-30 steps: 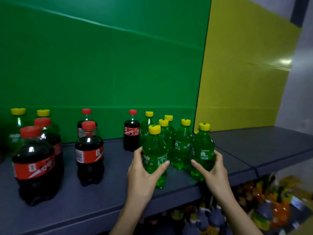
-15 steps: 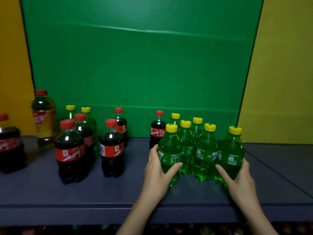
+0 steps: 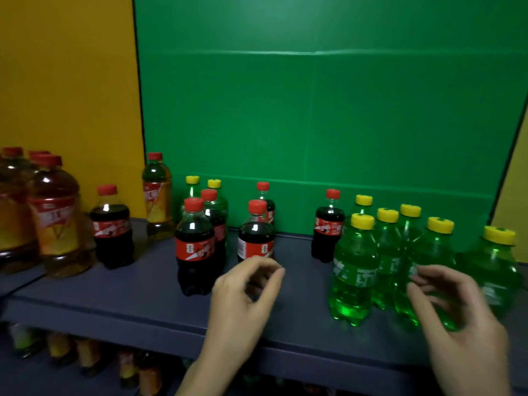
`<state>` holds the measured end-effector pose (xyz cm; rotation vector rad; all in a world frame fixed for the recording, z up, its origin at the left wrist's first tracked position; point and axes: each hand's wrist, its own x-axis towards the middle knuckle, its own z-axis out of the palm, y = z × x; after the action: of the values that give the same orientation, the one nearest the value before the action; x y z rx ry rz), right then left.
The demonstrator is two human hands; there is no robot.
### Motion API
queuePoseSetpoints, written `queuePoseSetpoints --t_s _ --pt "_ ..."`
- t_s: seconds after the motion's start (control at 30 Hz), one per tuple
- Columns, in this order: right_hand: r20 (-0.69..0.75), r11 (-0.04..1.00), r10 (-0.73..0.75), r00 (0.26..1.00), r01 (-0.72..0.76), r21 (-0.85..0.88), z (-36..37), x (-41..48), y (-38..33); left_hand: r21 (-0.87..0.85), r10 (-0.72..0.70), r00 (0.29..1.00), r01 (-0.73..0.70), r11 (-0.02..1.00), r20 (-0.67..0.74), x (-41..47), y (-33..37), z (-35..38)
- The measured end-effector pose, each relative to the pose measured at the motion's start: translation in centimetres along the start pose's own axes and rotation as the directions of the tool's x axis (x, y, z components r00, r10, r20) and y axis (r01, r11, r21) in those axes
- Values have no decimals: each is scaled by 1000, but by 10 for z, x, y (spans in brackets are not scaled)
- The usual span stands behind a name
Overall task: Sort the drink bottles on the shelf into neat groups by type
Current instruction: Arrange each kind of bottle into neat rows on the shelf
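Observation:
Several green soda bottles (image 3: 354, 270) with yellow caps stand clustered at the right of the dark shelf (image 3: 148, 295). Dark cola bottles (image 3: 195, 247) with red caps stand in the middle, one (image 3: 328, 227) right beside the green cluster. Two more yellow-capped green bottles (image 3: 193, 185) stand behind the colas. My left hand (image 3: 245, 292) hovers in front of a cola bottle (image 3: 255, 241), fingers loosely curled, holding nothing. My right hand (image 3: 457, 304) hangs in front of the green cluster, fingers relaxed, holding nothing.
Amber tea bottles (image 3: 57, 221) with red caps stand at the far left, another (image 3: 157, 195) further back. A lone cola bottle (image 3: 113, 227) stands near them. Green and yellow panels back the shelf. A lower shelf holds more bottles (image 3: 143, 370).
Both hands have let go of the green bottles. My left hand moved left toward the colas. The view has swung left, bringing the tea bottles into sight.

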<state>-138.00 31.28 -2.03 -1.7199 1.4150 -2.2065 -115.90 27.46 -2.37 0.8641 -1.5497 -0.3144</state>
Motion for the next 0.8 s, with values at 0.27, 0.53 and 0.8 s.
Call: queuePoseSetpoints --t_s 0.27,0.53,0.8 --pt "408 986 -56 911 -13 163 117 -11 -52 133 -2 979 30 991 -206 34 -38 -105" --pt "404 972 -128 906 33 234 235 40 -95 162 17 998 -7 987 -59 115 -91 -136" --pt "401 983 171 900 -125 -138 320 108 -56 200 -181 983 181 963 -18 184 -152 -115"
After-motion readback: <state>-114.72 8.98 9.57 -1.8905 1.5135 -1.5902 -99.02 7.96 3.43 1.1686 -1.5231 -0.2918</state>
